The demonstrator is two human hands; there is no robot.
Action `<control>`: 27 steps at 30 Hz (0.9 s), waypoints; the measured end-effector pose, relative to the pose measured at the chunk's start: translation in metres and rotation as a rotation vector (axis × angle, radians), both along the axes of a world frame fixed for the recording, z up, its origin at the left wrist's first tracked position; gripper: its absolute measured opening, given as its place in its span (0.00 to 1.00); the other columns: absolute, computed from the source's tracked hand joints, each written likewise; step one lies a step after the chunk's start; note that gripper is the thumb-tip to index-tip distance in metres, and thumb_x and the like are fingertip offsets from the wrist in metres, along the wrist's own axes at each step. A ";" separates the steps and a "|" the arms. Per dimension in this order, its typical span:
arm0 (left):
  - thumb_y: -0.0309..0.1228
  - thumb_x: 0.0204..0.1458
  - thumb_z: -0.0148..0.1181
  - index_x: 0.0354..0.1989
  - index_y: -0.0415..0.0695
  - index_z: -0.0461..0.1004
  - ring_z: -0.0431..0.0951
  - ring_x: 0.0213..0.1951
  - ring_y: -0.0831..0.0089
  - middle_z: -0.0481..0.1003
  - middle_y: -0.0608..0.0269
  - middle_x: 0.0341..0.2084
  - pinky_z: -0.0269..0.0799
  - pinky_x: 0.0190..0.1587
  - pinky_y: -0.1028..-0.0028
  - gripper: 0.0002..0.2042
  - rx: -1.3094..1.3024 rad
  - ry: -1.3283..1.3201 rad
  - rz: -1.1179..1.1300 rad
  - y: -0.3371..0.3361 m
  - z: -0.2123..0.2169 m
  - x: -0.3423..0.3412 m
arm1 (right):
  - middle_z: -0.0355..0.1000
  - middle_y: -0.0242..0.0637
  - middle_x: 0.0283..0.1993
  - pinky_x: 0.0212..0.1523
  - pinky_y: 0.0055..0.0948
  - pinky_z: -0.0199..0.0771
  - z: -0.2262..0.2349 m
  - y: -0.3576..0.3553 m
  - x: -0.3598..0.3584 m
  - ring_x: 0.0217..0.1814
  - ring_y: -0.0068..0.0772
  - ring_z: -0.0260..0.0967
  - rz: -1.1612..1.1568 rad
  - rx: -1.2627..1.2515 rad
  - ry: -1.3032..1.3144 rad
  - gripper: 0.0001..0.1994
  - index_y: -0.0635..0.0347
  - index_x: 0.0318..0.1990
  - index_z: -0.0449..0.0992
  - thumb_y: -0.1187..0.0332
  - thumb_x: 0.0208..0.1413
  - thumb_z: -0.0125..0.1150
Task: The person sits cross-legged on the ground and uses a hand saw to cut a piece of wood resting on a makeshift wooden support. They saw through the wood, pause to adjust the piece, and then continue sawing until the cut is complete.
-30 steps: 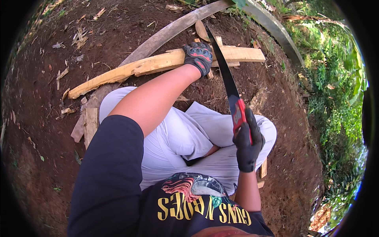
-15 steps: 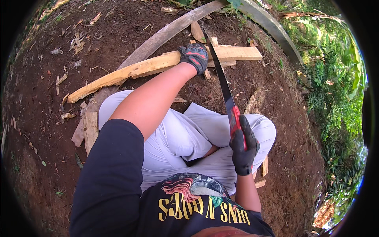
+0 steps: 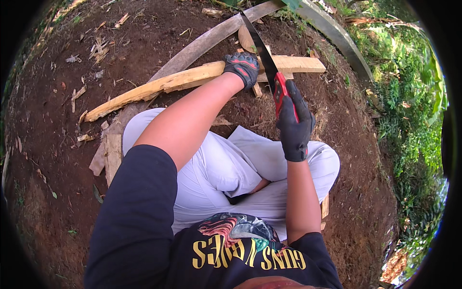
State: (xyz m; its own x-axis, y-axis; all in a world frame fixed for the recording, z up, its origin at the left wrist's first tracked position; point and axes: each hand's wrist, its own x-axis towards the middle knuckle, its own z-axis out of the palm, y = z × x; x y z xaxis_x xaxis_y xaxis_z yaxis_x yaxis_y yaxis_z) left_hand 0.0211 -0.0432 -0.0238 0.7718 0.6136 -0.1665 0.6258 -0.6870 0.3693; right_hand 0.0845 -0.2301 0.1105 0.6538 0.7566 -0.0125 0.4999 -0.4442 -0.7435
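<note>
We note wood scraps (image 3: pixel 107 155) on the bare soil (image 3: pixel 43 144) at far left. A pale split plank (image 3: pixel 178 82) lies slanted across the ground ahead of our crossed legs. Our left hand (image 3: pixel 244 67), gloved, presses flat on the plank, fingers closed over its top. Just right of it, the hand saw (image 3: pixel 262 50) blade meets the plank's near edge. Our right hand (image 3: pixel 294 124), gloved, is clenched around the saw's red handle. A curved grey board (image 3: pixel 337 36) lies beyond; greenery (image 3: pixel 409 106) far right.

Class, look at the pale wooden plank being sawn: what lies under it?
Under the plank lie bare brown soil, a curved grey board and wood offcuts. The left hand covers the part beneath it.
</note>
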 end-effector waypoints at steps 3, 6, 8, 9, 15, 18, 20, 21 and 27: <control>0.33 0.51 0.63 0.52 0.40 0.81 0.83 0.54 0.45 0.82 0.43 0.49 0.80 0.54 0.45 0.19 -0.056 0.050 -0.028 0.006 0.002 0.001 | 0.82 0.50 0.59 0.56 0.36 0.79 -0.001 0.000 0.000 0.58 0.41 0.83 0.047 0.038 -0.079 0.19 0.56 0.65 0.80 0.65 0.68 0.61; 0.34 0.53 0.62 0.54 0.40 0.80 0.82 0.56 0.46 0.80 0.42 0.53 0.78 0.56 0.44 0.20 -0.091 0.093 -0.071 0.005 0.010 -0.001 | 0.82 0.50 0.58 0.58 0.36 0.79 0.015 -0.039 -0.013 0.60 0.45 0.82 -0.056 -0.115 0.086 0.20 0.58 0.66 0.78 0.66 0.69 0.60; 0.35 0.53 0.62 0.55 0.40 0.79 0.80 0.58 0.45 0.79 0.41 0.56 0.76 0.58 0.40 0.21 -0.139 0.103 -0.075 0.008 0.012 -0.002 | 0.82 0.51 0.58 0.56 0.37 0.80 0.041 -0.080 -0.030 0.58 0.46 0.83 -0.046 -0.184 0.057 0.20 0.59 0.66 0.77 0.67 0.69 0.59; 0.35 0.53 0.62 0.55 0.40 0.79 0.80 0.59 0.45 0.79 0.41 0.56 0.76 0.58 0.40 0.21 -0.132 0.102 -0.067 0.011 0.011 -0.003 | 0.82 0.51 0.57 0.54 0.37 0.80 0.055 -0.108 -0.036 0.55 0.46 0.84 -0.029 -0.219 0.036 0.21 0.61 0.66 0.77 0.68 0.69 0.58; 0.33 0.54 0.61 0.56 0.39 0.77 0.80 0.58 0.45 0.78 0.42 0.55 0.76 0.57 0.40 0.21 -0.067 0.092 -0.054 0.002 0.009 -0.002 | 0.84 0.51 0.49 0.36 0.34 0.79 0.130 -0.179 -0.060 0.32 0.32 0.80 0.014 -0.239 -0.008 0.22 0.66 0.66 0.76 0.69 0.67 0.56; 0.34 0.59 0.57 0.60 0.39 0.77 0.78 0.61 0.46 0.76 0.44 0.60 0.71 0.61 0.33 0.22 -0.126 0.126 -0.060 0.002 0.007 0.003 | 0.83 0.49 0.51 0.41 0.33 0.79 0.129 -0.131 -0.050 0.37 0.31 0.80 -0.005 -0.242 0.025 0.21 0.64 0.66 0.77 0.68 0.69 0.56; 0.34 0.60 0.55 0.61 0.37 0.76 0.77 0.62 0.44 0.75 0.42 0.60 0.68 0.62 0.32 0.22 -0.049 0.093 0.041 -0.009 -0.007 0.000 | 0.83 0.48 0.55 0.47 0.32 0.80 0.106 -0.083 -0.037 0.45 0.33 0.82 -0.053 -0.261 0.128 0.21 0.62 0.67 0.77 0.68 0.70 0.55; 0.35 0.61 0.55 0.61 0.37 0.76 0.77 0.62 0.44 0.75 0.41 0.60 0.68 0.62 0.32 0.22 -0.041 0.066 0.048 -0.007 -0.007 0.002 | 0.83 0.48 0.57 0.50 0.32 0.81 0.090 -0.063 -0.030 0.49 0.34 0.84 -0.049 -0.250 0.128 0.20 0.61 0.67 0.77 0.68 0.71 0.55; 0.35 0.61 0.55 0.61 0.37 0.76 0.76 0.62 0.45 0.76 0.42 0.59 0.69 0.60 0.32 0.22 -0.111 0.085 0.013 -0.001 -0.003 0.007 | 0.80 0.53 0.61 0.63 0.40 0.77 0.052 0.011 -0.004 0.62 0.49 0.80 0.116 -0.159 -0.072 0.20 0.61 0.65 0.78 0.64 0.69 0.58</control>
State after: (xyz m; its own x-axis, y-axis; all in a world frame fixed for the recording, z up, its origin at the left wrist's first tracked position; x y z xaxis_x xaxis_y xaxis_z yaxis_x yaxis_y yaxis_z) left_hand 0.0276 -0.0447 -0.0269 0.7440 0.5979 -0.2984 0.6669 -0.6364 0.3876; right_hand 0.0807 -0.2195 0.1624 0.5661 0.8190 -0.0936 0.6040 -0.4894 -0.6290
